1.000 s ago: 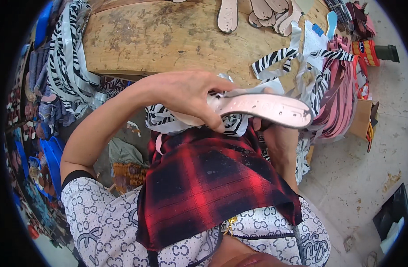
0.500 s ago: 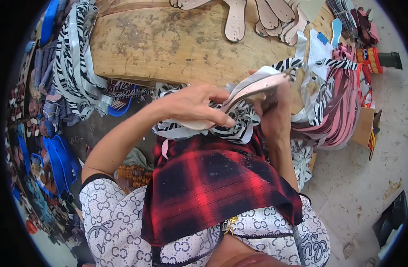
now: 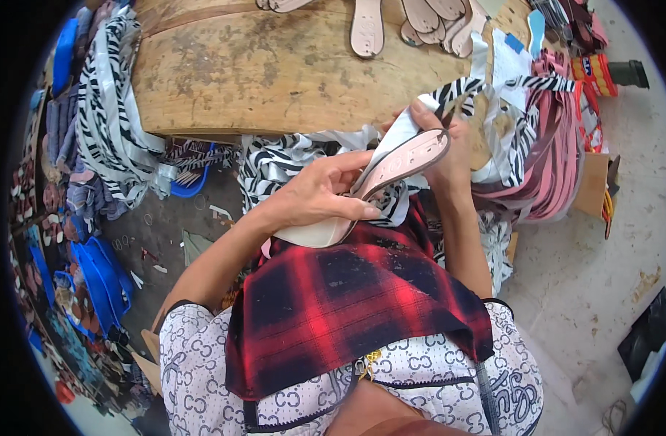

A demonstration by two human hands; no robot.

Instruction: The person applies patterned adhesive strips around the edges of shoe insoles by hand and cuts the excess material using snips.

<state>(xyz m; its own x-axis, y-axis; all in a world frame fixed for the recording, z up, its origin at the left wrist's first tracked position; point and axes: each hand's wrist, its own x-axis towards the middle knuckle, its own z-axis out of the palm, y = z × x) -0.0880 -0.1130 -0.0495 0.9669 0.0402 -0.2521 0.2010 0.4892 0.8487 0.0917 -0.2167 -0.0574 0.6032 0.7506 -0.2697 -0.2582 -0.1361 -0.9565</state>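
Observation:
My left hand (image 3: 322,190) grips a shoe insole (image 3: 409,161) at its arched middle, thumb on the near edge and fingers on the far side. Its pinkish heel end tilts up to the right, while the cream front part sits under my palm. Beside the heel, my right hand (image 3: 453,156) pinches a zebra-striped strip (image 3: 455,90). The strip's white underside runs along the insole's far edge, between both hands. Part of my right hand is hidden behind the heel end. More striped strip (image 3: 271,163) lies bunched over my lap, below the table edge.
Several pinkish insoles (image 3: 367,33) lie on the wooden table (image 3: 238,80) ahead. Zebra-striped bundles (image 3: 107,116) hang at its left, over a blue basket (image 3: 191,185). Pink strips (image 3: 551,160) hang at the right, near a cardboard box (image 3: 593,185).
The insole has turned so its pinkish heel faces up more and its front end has come nearer me. My right hand has moved from the heel end onto the strip beside it.

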